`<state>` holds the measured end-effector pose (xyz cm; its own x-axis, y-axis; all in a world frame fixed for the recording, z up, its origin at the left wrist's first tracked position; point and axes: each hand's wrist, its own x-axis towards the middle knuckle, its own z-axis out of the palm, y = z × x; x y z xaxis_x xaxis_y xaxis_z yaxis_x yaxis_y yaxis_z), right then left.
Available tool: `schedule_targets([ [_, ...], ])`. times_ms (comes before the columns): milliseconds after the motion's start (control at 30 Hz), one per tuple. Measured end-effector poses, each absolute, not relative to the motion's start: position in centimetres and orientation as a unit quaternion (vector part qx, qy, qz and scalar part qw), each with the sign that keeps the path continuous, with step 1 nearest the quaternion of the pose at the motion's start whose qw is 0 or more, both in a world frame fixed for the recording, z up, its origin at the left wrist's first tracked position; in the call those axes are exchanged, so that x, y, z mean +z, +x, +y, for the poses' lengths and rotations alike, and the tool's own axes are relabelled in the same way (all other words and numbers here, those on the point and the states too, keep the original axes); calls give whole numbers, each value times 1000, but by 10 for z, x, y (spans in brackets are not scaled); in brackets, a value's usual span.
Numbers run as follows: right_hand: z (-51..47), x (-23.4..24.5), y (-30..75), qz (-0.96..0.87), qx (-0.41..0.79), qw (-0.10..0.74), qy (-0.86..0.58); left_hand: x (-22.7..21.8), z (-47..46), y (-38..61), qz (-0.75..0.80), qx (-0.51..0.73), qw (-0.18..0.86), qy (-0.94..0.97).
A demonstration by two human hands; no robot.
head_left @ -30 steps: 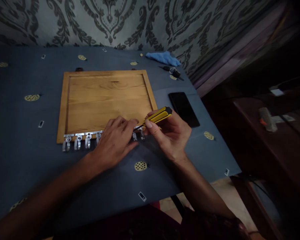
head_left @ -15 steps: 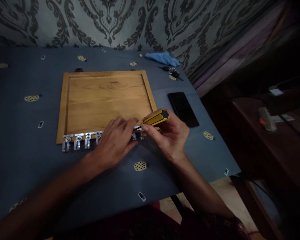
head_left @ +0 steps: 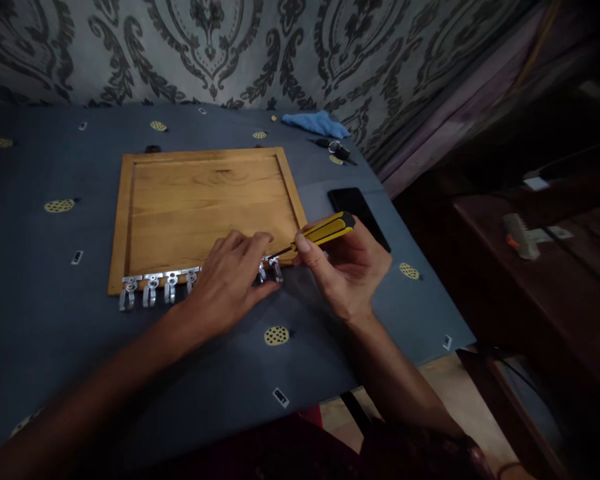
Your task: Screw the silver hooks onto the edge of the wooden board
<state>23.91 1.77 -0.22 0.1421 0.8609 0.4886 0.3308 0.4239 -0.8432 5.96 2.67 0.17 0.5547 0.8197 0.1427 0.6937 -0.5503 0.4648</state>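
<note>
A framed wooden board lies flat on the table. Along its near edge runs a metal hook rail with several silver hooks hanging past the wood. My left hand is closed over the rail right of its middle, hiding part of it, with the thumb under the edge. In my right hand is a yellow-and-black screwdriver, gripped by its handle and tilted. Its shaft points down and left to the rail's right end, beside my left fingers. Whether the tip sits in a screw is too small to tell.
Right of the board lies a black phone, partly behind my right hand. Keys and a blue cloth rest at the far right of the blue tablecloth. A patterned wall covering rises behind.
My right hand and the screwdriver have shifted slightly right, so more of the shaft shows. My left hand stays on the rail. The whole view has shifted a little.
</note>
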Motion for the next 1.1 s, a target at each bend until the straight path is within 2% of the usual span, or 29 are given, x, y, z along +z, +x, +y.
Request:
schedule_targets([
  [200, 22, -4, 244, -632, 177, 569, -495, 1, 30, 73, 433, 148, 170, 873],
  [633, 22, -1, 244, -652, 189, 541, -497, -3, 31, 76, 441, 136, 169, 871],
  [1100, 25, -3, 243, -677, 132, 534, -489, -5, 31, 77, 444, 156, 192, 861],
])
